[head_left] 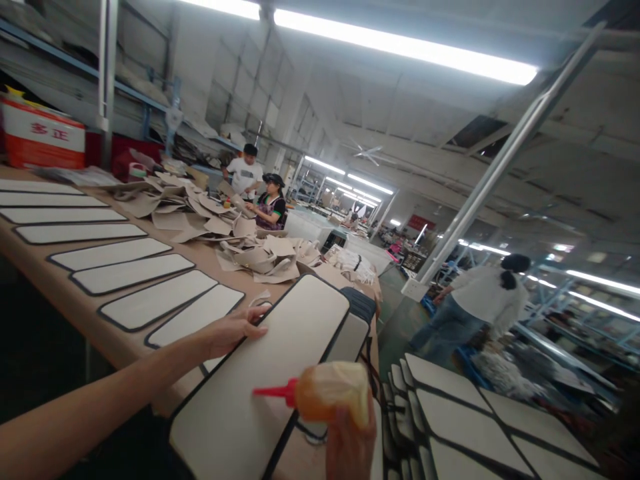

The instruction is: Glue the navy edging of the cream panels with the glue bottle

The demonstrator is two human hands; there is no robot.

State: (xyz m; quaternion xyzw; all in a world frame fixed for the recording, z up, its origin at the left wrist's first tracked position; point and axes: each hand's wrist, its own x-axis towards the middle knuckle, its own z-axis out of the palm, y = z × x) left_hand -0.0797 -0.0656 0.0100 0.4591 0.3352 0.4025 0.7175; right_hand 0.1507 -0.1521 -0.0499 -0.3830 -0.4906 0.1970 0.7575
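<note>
My left hand (pixel 239 331) grips the upper left edge of a long white panel with dark edging (pixel 270 360), its thumb lying on the white face. The panel is tilted above the table. In my right hand (pixel 350 440) is a squeeze bottle of amber liquid (pixel 327 393), wrapped by the fingers and held on its side. Its red nozzle (pixel 274 392) points left over the panel's face; whether the tip touches I cannot tell. Behind the panel's right side shows a stack of similar dark-edged pieces (pixel 357 320).
Several white panels (pixel 135 273) lie in a row along the brown table (pixel 107 350). Beyond them is a heap of beige cut pieces (pixel 200 207). More panels are stacked at the lower right (pixel 450 407). Two people work across the table; another person (pixel 480 300) stands at the right.
</note>
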